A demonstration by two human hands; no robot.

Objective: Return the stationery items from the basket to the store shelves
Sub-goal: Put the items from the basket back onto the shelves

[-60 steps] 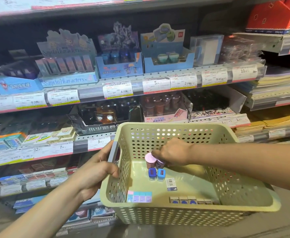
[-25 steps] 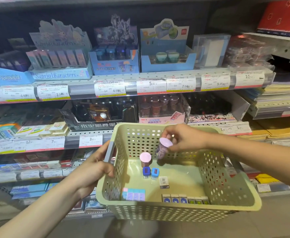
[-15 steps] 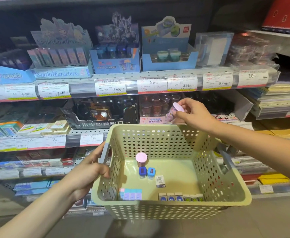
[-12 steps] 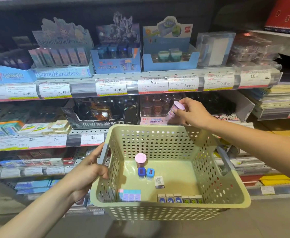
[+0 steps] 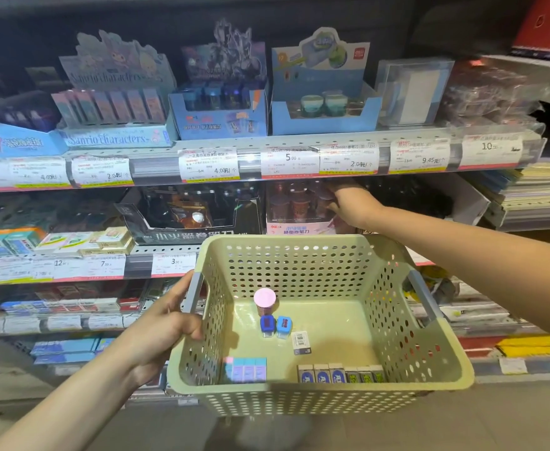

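A pale green perforated basket [image 5: 443, 382] hangs in front of the shelves; my left hand [image 5: 166, 327] grips its grey left handle. Inside stand a pink-lidded cup sharpener [image 5: 265, 299], two small blue sharpeners [image 5: 275, 325], a white tagged item [image 5: 300, 342], a row of pastel erasers [image 5: 244, 369] and a row of boxed erasers [image 5: 340, 374]. My right hand [image 5: 351, 203] reaches into the pink display box [image 5: 296, 228] on the second shelf and holds another pink-lidded cup sharpener [image 5: 325, 198] among the matching cups. Its fingertips are in shadow.
Price-tag rails [image 5: 208, 164] run along each shelf edge. Blue display boxes [image 5: 322, 115] fill the shelf above, and a black display box [image 5: 189, 219] sits left of the pink one. Stacked notebooks [image 5: 537, 196] lie at the right. Floor shows below the basket.
My right hand lifted one pink-lidded cup sharpener out of the basket, carried it up and forward, and now has it inside the pink display box. The left hand kept its grip on the basket.
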